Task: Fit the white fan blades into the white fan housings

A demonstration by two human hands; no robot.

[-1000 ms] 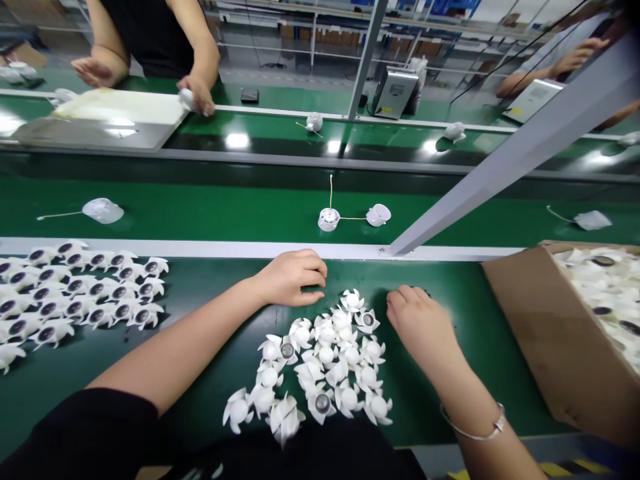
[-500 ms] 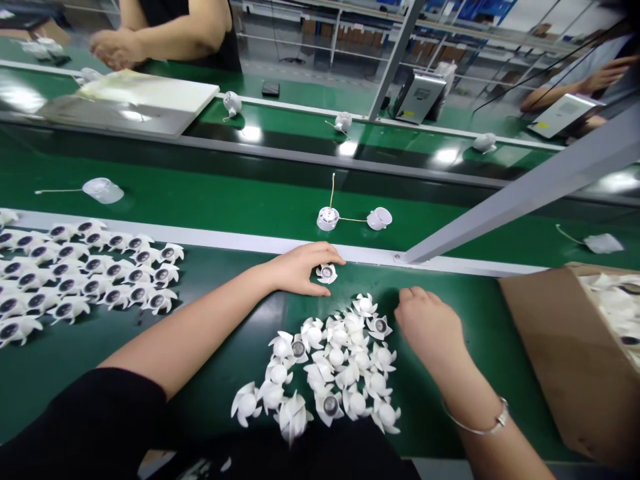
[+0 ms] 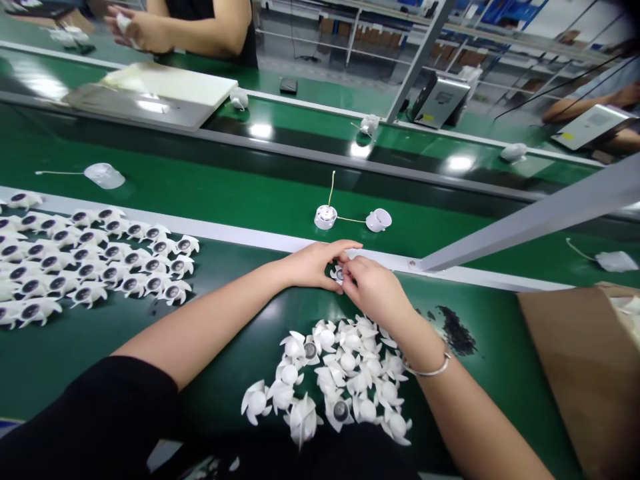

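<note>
My left hand (image 3: 320, 265) curves its fingers around the left side of a small white fan wheel (image 3: 337, 274) near the rail. Over the same wheel, my right hand (image 3: 374, 283) is closed, thumb and fingertips pinched at its middle; anything between them is too small to make out. Below both hands lies a loose pile of white fan wheels (image 3: 349, 362), most with domed side up. Rows of fan wheels (image 3: 87, 270) with dark centres showing cover the table at the left. A scatter of small black pieces (image 3: 456, 332) lies right of my right wrist.
A cardboard box (image 3: 565, 360) stands at the right. Beyond the white rail (image 3: 240, 235), a round white housing (image 3: 325, 217) and another housing (image 3: 379, 219) lie on the green belt. A slanted metal post (image 3: 525, 212) rises at the right. Other people sit across.
My right hand has moved left and up from beside the pile to the fan wheel at my left hand, uncovering the black pieces. The view has shifted slightly.
</note>
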